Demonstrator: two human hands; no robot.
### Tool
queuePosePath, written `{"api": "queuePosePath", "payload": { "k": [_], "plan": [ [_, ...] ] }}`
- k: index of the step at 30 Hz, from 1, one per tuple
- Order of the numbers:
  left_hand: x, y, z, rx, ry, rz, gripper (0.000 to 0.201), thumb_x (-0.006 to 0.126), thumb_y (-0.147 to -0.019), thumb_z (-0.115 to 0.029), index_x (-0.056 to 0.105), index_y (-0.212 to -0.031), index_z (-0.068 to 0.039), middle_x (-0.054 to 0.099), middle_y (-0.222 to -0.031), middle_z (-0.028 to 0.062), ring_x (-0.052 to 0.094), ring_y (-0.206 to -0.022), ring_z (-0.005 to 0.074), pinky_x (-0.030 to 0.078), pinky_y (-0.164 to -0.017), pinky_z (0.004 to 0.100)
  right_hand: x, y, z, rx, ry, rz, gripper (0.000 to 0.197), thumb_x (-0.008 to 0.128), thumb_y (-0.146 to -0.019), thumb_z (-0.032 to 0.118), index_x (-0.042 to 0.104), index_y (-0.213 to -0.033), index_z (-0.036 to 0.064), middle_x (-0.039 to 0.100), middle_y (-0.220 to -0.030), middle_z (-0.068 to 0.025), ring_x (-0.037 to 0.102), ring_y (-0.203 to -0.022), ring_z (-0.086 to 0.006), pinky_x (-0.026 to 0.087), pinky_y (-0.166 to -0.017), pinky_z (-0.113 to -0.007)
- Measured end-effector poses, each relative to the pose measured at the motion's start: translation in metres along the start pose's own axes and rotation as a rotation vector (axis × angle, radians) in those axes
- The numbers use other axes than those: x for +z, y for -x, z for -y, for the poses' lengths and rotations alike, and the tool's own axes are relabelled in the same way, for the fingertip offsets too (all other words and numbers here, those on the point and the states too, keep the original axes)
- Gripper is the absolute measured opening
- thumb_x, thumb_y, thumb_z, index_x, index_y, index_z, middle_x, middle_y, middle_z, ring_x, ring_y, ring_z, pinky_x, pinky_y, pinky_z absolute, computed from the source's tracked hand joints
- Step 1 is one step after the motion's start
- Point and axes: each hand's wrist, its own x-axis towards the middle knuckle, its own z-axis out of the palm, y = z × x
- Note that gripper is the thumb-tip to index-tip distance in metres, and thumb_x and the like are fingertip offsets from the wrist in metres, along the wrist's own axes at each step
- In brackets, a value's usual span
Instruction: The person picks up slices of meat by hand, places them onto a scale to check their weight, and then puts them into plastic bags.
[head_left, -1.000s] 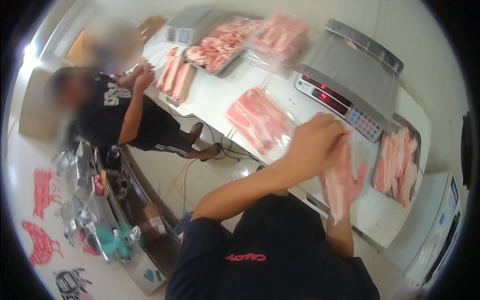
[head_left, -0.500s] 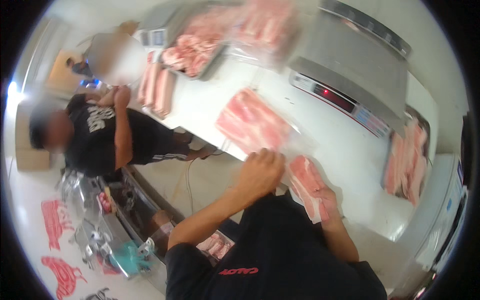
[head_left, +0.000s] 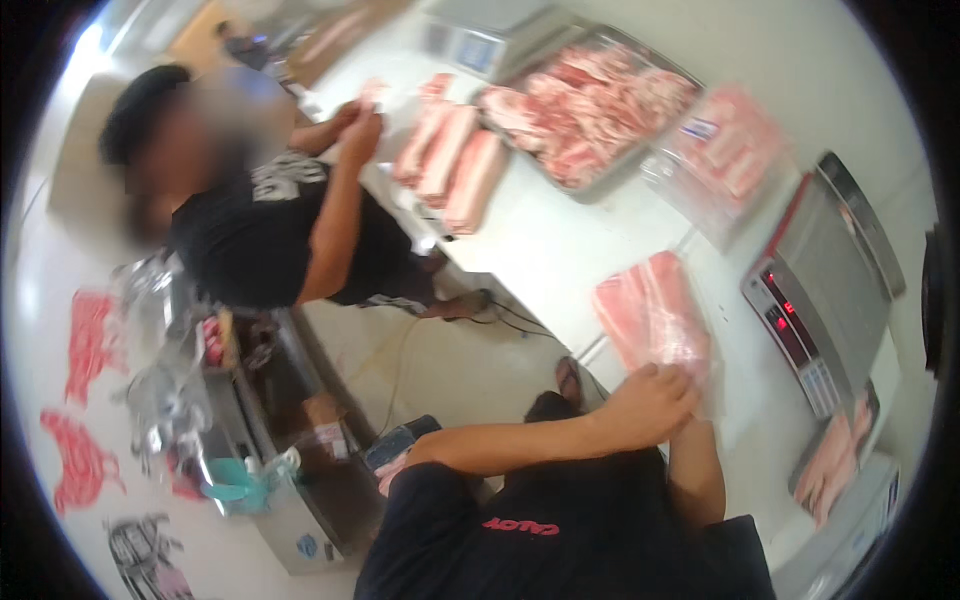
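Note:
A clear plastic bag (head_left: 712, 375) with a slab of pink, white-streaked pork (head_left: 650, 305) in it lies on the white table in front of me. My left hand (head_left: 652, 402) is at the bag's near end, its fingers curled over and gripping the plastic. My right hand (head_left: 692, 432) comes up from below at the same end. Its fingers are mostly hidden by my left hand and the plastic, so what it holds does not show.
A scale (head_left: 830, 280) with red digits stands at right; a tray of pork strips (head_left: 840, 450) sits beyond its near end. Farther off are a packed bag of meat (head_left: 728, 155), a metal tray (head_left: 585, 190) of trimmings and pork rolls (head_left: 472, 185). Another person (head_left: 270, 220) works at left.
My view has swung to the left. My right hand, which held a slab of sliced pork beside the bag, has come to the bag's near end by my left hand; that slab no longer shows separately.

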Motion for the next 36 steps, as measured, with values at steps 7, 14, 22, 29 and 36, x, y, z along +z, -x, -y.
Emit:
{"api": "queuePosePath", "payload": {
  "k": [7, 14, 22, 29, 36],
  "plan": [
    [-0.013, -0.001, 0.051, 0.016, 0.262, 0.003, 0.075, 0.069, -0.09, -0.057, 0.056, -0.139, -0.002, 0.052, -0.144, 0.0231, 0.049, -0.133, 0.042, 0.04, -0.103, 0.0546, 0.0, 0.051, -0.006, 0.068, 0.199, -0.083, 0.073, 0.06, -0.096, 0.012, 0.032, -0.163, 0.0044, 0.043, -0.16, -0.0134, 0.043, -0.147, -0.0258, 0.035, -0.122, -0.041],
    [0.001, 0.006, 0.133, -0.188, 0.027, -0.009, 0.098, 0.057, -0.094, -0.068, 0.034, -0.163, -0.002, 0.031, -0.169, 0.0247, 0.031, -0.154, 0.0437, 0.026, -0.119, 0.0605, 0.04, 0.036, 0.006, 0.052, 0.452, 0.021, 0.067, 0.059, -0.099, 0.015, 0.034, -0.161, 0.0045, 0.047, -0.156, -0.0134, 0.046, -0.143, -0.0247, 0.037, -0.12, -0.039],
    [0.023, 0.01, 0.144, -0.147, 0.172, -0.094, 0.096, 0.05, -0.098, -0.068, 0.033, -0.163, 0.0, 0.033, -0.168, 0.0252, 0.033, -0.154, 0.0441, 0.026, -0.119, 0.0607, -0.029, 0.054, -0.017, 0.279, -0.314, 0.156, 0.049, 0.057, -0.105, 0.017, 0.05, -0.151, 0.0041, 0.062, -0.137, -0.0111, 0.062, -0.123, -0.019, 0.052, -0.104, -0.032],
    [0.0, -0.005, 0.139, -0.102, -0.011, -0.01, 0.098, 0.061, -0.093, -0.065, 0.036, -0.162, -0.001, 0.034, -0.169, 0.0233, 0.033, -0.155, 0.0409, 0.026, -0.118, 0.0587, -0.056, 0.088, -0.026, 0.192, -0.569, -0.323, 0.047, 0.06, -0.102, 0.008, 0.052, -0.146, -0.0018, 0.062, -0.134, -0.0099, 0.061, -0.119, -0.0188, 0.052, -0.101, -0.032],
    [-0.005, 0.001, 0.128, -0.083, -0.113, 0.093, 0.093, 0.061, -0.092, -0.066, 0.039, -0.163, -0.01, 0.03, -0.171, 0.0224, 0.027, -0.158, 0.0429, 0.02, -0.12, 0.0632, -0.023, 0.128, -0.021, -0.151, 0.61, -0.398, 0.045, 0.062, -0.104, 0.009, 0.053, -0.147, -0.0038, 0.06, -0.139, -0.0103, 0.058, -0.128, -0.0247, 0.047, -0.112, -0.041]
  ]
}}
